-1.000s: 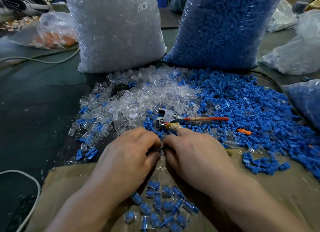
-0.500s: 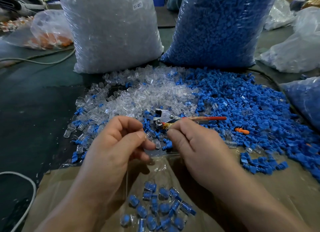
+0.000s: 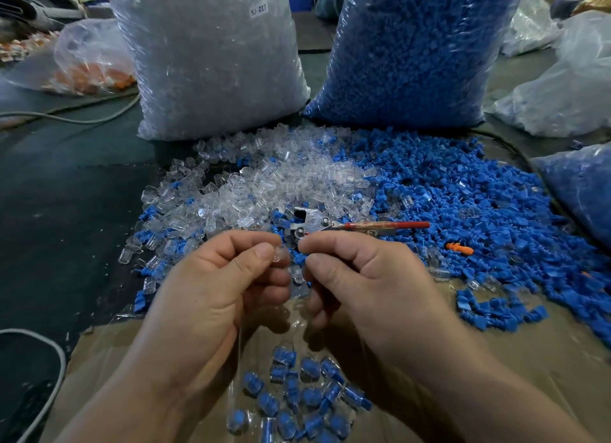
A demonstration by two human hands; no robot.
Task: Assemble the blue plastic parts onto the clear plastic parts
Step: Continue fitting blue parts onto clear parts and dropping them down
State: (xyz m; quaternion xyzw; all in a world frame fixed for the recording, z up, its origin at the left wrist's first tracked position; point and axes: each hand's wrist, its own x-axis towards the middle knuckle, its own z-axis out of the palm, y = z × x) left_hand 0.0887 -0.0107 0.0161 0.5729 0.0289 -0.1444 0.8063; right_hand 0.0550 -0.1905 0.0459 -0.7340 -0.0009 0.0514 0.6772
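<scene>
Your left hand (image 3: 211,297) pinches a clear part (image 3: 280,255); what your right hand (image 3: 367,287) pinches is hidden. A few assembled pieces (image 3: 297,399) lie at the surface's near edge; large loose piles (image 3: 446,204) remain.

Clear parts (image 3: 264,184) colourless on dark green counter (image 3: 66,211), loose parts (image 3: 463,194) blue, tool handle (image 3: 396,225) red, stray piece (image 3: 459,249) orange, far-edge sacks whitish-clear (image 3: 211,62) and blue (image 3: 413,52), cardboard (image 3: 529,360) brown.

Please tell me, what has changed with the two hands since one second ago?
Both hands rose from the brown paper and parted slightly. The left hand now pinches a clear part; the right hand pinches something hidden. The piles, bags and red-handled tool stayed.
</scene>
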